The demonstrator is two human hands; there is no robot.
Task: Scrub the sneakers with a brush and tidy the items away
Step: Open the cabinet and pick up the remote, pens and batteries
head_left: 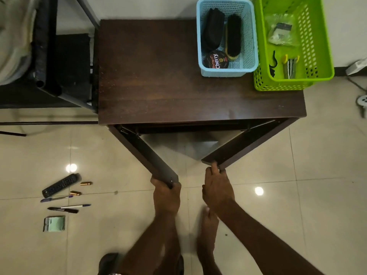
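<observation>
My dark wooden table (pixel 158 76) carries a blue basket (pixel 250 36) beside a green basket (pixel 317 46), while my tiled floor (pixel 297 155) holds a remote (pixel 59 185), pens (pixel 65 207) and a small packet (pixel 54 223).

Green basket (pixel 294 84) cut off by the top edge, contents of its clear packet (pixel 281 30) unreadable, left hand (pixel 166 193) fingertips hidden behind the table leg (pixel 147 155), bare foot (pixel 207 229) blurred

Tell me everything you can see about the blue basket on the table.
The blue basket is a light blue rectangular plastic tub with fine mesh walls, standing upright at the far right of the dark wooden table, beside a green basket. It holds two black brushes and a round tin of polish. Neither hand touches it.
</observation>
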